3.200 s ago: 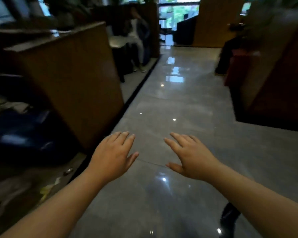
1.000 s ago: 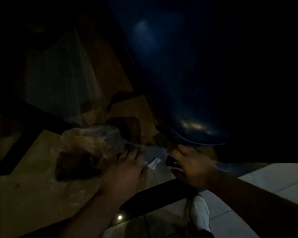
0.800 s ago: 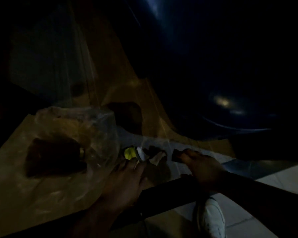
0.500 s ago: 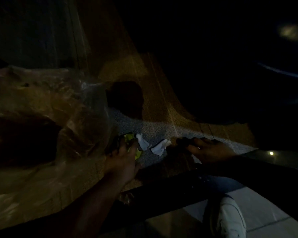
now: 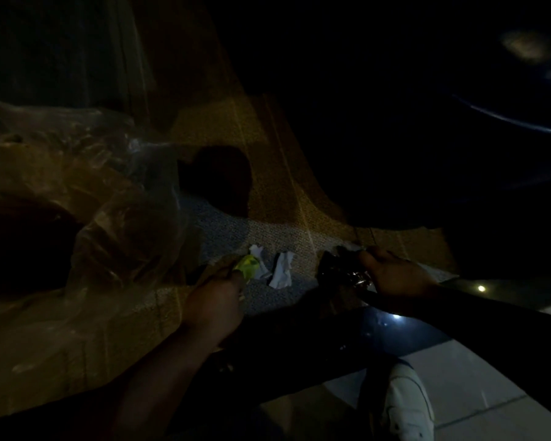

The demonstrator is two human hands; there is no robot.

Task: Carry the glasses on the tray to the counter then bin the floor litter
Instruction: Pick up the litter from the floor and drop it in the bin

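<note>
**Between our two hands: the loose white scraps**

Down on the carpet [image 5: 268, 230], seen from the head camera, we crouch in very dim light with both hands at floor level. Our left hand [image 5: 215, 300] pinches a yellow-green wrapper [image 5: 248, 265] at its fingertips. Our right hand [image 5: 395, 278] is closed around a dark, shiny crumpled wrapper [image 5: 341, 272], so both hands are already holding litter.

What remains lies between them: a white paper scrap [image 5: 282, 270], standing roughly upright in the frame, its long axis running away from us, and a smaller white scrap [image 5: 257, 251] touching the yellow-green wrapper. Both sit just beside our left fingertips and farther from the right hand, so we judge the left hand the nearer one for the next pick, reaching slightly rightward.

A clear plastic bag [image 5: 109, 198] lies crumpled to the left, close to our left hand. No bin is visible, and the dark mass at upper right is too shadowed to identify.
</note>
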